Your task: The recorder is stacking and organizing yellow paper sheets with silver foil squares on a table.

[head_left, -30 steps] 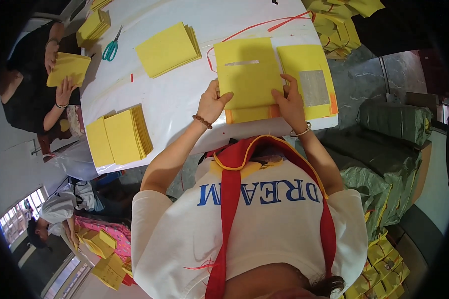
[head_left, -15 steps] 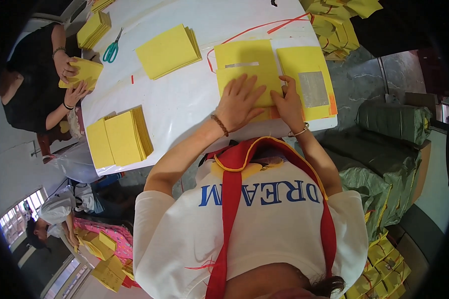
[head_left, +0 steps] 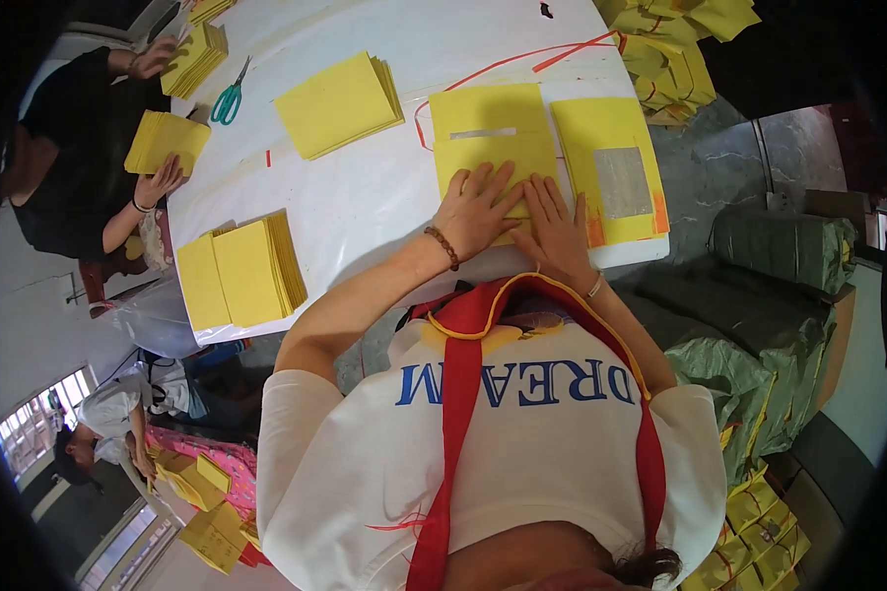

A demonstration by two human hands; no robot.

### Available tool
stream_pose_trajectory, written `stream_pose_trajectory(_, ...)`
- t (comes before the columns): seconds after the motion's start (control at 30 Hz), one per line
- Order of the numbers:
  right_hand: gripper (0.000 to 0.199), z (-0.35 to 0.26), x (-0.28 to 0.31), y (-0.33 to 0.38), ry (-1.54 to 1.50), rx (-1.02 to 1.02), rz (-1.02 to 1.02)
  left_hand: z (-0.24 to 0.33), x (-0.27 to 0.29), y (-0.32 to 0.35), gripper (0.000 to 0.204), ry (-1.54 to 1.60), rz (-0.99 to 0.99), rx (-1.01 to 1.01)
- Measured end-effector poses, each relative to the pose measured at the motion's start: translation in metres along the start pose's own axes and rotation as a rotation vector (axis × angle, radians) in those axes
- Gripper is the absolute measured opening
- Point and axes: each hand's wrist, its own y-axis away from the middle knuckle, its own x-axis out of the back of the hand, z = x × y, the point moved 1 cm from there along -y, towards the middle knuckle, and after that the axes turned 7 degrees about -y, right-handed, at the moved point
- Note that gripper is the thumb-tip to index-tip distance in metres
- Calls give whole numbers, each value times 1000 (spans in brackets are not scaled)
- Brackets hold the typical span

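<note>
Standing at the near edge of the white table (head_left: 375,197), toward its near right corner, the person lays both hands on a yellow paper packet (head_left: 463,153). The left hand (head_left: 475,212) lies palm down across the packet's lower part, fingers spread. The right hand (head_left: 559,236) is flat just beside it on the packet's lower right, fingers stretched out and slightly apart; I cannot tell whether the two hands touch. Neither one seems to pinch anything. Above the fingers, a narrow grey strip (head_left: 483,132) shows across the packet.

Close by, along the table's right edge, lies another yellow piece (head_left: 577,143) with a grey rectangle (head_left: 623,182) and orange patches low down. A thin red ribbon (head_left: 522,61) curves from the packet's left side up to the right edge. Farther left sits a small yellow stack (head_left: 333,106), and a thicker one (head_left: 254,271) fills the near left corner. Teal-handled scissors (head_left: 228,103) lie near the left edge, where a co-worker's hand (head_left: 165,182) holds a yellow bundle (head_left: 163,141). Beyond the right edge, green wrapped bales (head_left: 779,246) stand on the floor (head_left: 719,158).
</note>
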Motion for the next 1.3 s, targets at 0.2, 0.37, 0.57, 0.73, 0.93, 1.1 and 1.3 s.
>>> stream_pose_trajectory(0.2, 55, 11, 35, -9, -767, -125, 54, 6, -4, -12, 50, -352, -49, 0)
stream_pose_trajectory(0.37, 54, 2, 40, -8, -774, -76, 293, -34, 40, -19, 48, 337, -17, 207)
stream_pose_trajectory(0.57, 50, 5, 29, -2, -771, -95, 294, -111, 106, 13, 54, -164, 491, 187)
stream_pose_trajectory(0.73, 45, 5, 17, 0, -748, -154, 228, -185, 48, 35, 55, -471, 238, 318)
stream_pose_trajectory(0.93, 37, 8, 11, -4, -606, -115, 243, -206, 18, 39, 57, -303, -80, 373)
stream_pose_trajectory(1.1, 33, 8, 10, -5, -606, -90, 280, -202, 22, 35, 70, -235, -350, 414)
stream_pose_trajectory(1.3, 28, 16, 6, -5, -533, -7, 298, -207, 10, 43, 83, -224, -328, 444)
